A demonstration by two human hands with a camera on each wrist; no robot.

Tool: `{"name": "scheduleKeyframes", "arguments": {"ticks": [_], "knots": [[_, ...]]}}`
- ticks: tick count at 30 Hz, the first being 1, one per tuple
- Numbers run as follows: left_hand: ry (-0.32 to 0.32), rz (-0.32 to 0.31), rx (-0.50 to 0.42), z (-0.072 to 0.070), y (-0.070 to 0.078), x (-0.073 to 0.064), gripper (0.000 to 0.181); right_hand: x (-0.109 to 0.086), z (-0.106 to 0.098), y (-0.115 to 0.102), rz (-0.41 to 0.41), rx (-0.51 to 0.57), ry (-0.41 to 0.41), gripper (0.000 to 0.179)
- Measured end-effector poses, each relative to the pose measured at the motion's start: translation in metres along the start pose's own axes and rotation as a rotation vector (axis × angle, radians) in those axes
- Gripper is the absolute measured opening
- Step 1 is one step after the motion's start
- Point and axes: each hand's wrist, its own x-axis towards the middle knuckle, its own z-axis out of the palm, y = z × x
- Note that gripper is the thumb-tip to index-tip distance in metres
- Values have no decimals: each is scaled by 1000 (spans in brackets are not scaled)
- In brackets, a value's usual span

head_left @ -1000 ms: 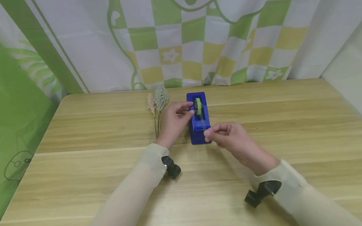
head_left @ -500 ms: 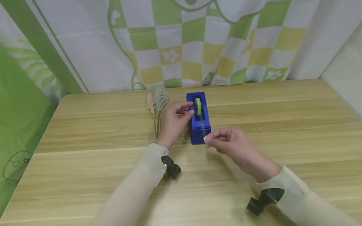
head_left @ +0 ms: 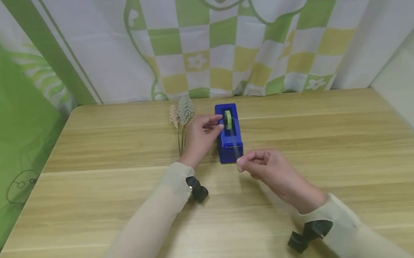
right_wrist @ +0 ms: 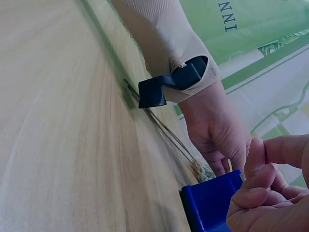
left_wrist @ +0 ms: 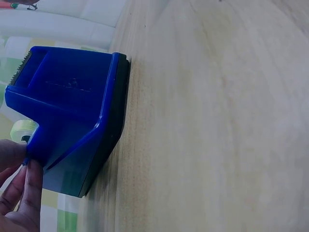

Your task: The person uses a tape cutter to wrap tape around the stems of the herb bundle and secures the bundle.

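Observation:
A blue tape dispenser [head_left: 228,154] stands near the back middle of the table, with a light green-edged tape roll [head_left: 228,120] in its well. My left hand [head_left: 199,139] pinches the dispenser's side wall by the roll; the left wrist view shows thumb and fingertips [left_wrist: 33,181] at that wall, beside the serrated-edged body [left_wrist: 72,92]. A clear strip of tape [head_left: 236,149] runs from the roll over the front edge. Its end is pinched between thumb and forefinger of my right hand [head_left: 274,174], just in front of the dispenser. In the right wrist view my right hand [right_wrist: 270,203] partly covers the dispenser.
Dried-looking flower stems [head_left: 181,139] with pale pink and grey-green heads [head_left: 185,109] lie left of the dispenser, partly behind my left hand. A patterned curtain [head_left: 193,37] hangs behind the wooden table [head_left: 120,195].
My right hand has drawn back toward me, and the strip of tape now reaches farther past the dispenser's front edge. The left hand and the dispenser have kept their places.

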Motion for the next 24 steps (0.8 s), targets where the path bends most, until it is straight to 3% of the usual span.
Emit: {"name": "scheduleKeyframes", "arguments": {"ticks": [24], "knots": [[4, 3, 9, -1, 1, -1, 27, -19, 2, 0, 26, -45, 3, 8]]}}
